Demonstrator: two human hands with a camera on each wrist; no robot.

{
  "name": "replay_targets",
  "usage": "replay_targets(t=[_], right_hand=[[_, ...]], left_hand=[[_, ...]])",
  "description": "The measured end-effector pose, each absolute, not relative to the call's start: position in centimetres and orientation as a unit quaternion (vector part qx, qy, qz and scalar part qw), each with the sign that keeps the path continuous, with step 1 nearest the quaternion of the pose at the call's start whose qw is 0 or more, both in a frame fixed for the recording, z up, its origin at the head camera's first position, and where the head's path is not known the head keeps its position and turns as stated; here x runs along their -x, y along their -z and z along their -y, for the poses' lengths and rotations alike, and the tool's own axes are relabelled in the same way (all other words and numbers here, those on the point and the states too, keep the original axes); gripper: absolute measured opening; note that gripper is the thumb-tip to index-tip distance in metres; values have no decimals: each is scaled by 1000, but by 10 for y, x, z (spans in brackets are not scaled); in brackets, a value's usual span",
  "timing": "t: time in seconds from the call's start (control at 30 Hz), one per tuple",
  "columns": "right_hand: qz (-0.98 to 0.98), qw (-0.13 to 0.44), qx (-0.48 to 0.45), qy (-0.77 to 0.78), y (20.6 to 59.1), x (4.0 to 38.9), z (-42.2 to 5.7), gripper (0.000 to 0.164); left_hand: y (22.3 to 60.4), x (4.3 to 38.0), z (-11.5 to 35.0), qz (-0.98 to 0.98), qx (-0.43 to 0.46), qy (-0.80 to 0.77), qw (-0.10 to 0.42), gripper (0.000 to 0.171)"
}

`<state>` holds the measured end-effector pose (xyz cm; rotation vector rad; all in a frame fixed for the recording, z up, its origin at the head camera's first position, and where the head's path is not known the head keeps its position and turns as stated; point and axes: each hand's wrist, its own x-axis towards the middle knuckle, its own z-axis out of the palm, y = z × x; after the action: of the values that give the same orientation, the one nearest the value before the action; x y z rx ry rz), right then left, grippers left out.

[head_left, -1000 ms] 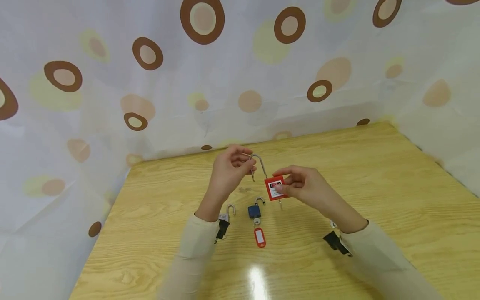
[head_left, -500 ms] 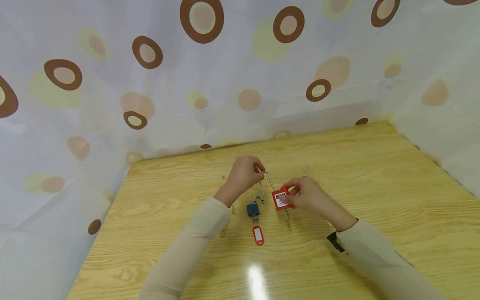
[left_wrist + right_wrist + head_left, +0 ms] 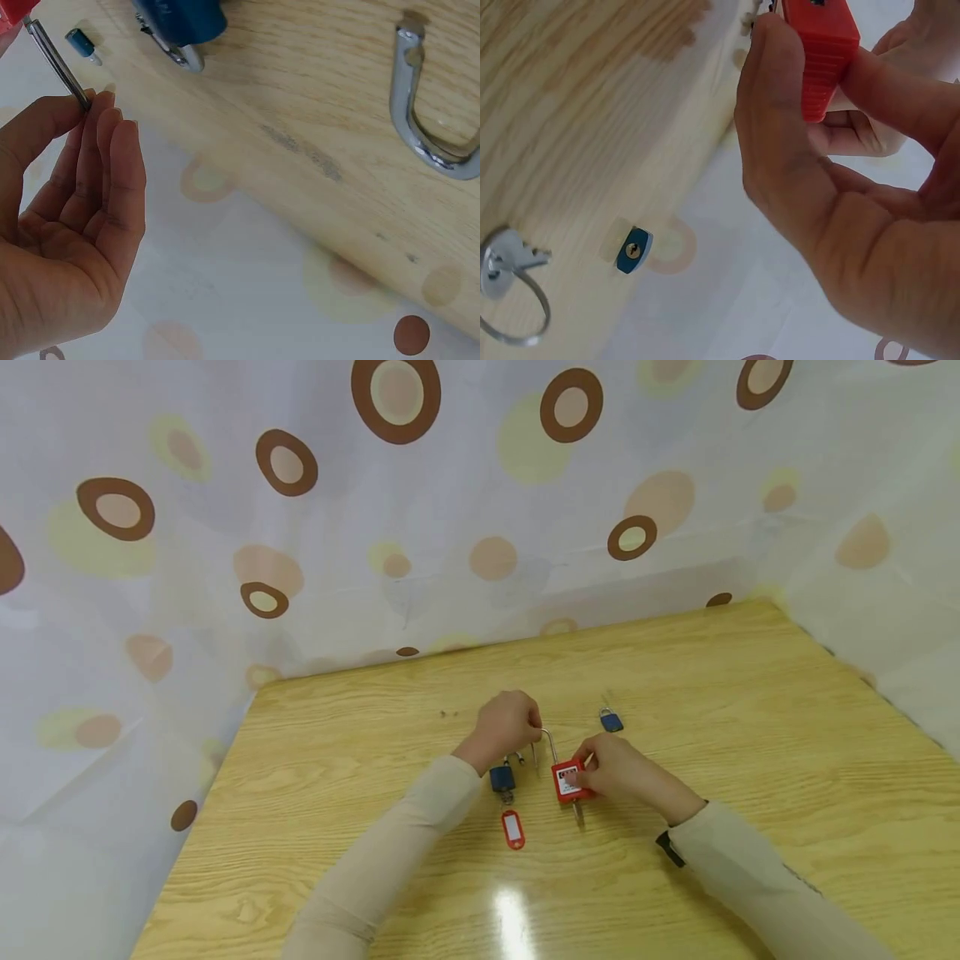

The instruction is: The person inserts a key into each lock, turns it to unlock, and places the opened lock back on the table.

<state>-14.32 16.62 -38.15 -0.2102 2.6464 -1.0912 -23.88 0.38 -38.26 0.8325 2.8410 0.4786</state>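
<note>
In the head view, a red padlock (image 3: 567, 782) with a white label hangs low over the table, a key (image 3: 577, 812) poking out beneath it. Its shackle (image 3: 56, 64) is swung aside, one leg free of the body. My left hand (image 3: 508, 720) pinches this shackle between thumb and fingertips. The red body (image 3: 826, 56) is held between the thumb and fingers of my right hand (image 3: 618, 768). Just left of it lies a blue padlock (image 3: 502, 779) with its shackle unlatched and a red key tag (image 3: 513, 829) attached.
A smaller blue padlock (image 3: 611, 721) lies farther back on the wooden table (image 3: 360, 718). The right wrist view has a key on a ring (image 3: 510, 274); the left wrist view has another silver shackle (image 3: 412, 112). A patterned sheet (image 3: 450, 602) rises behind the table.
Both hands have come down towards the table with the red padlock, shifting slightly right. My left hand has turned over the shackle. The small blue padlock at the back has come into view.
</note>
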Motion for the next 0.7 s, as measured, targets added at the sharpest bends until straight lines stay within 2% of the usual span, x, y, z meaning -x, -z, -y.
replay_targets(t=[0.23, 0.47, 0.7], right_hand=[[-922, 148, 56, 353, 386, 149, -166, 25], [-929, 144, 54, 336, 388, 160, -164, 22], [-940, 151, 47, 303, 388, 169, -162, 23]], left_hand=[[388, 241, -7, -949, -272, -142, 73, 13], [387, 249, -11, -955, -266, -123, 49, 13], [388, 256, -13, -956, -259, -124, 65, 15]])
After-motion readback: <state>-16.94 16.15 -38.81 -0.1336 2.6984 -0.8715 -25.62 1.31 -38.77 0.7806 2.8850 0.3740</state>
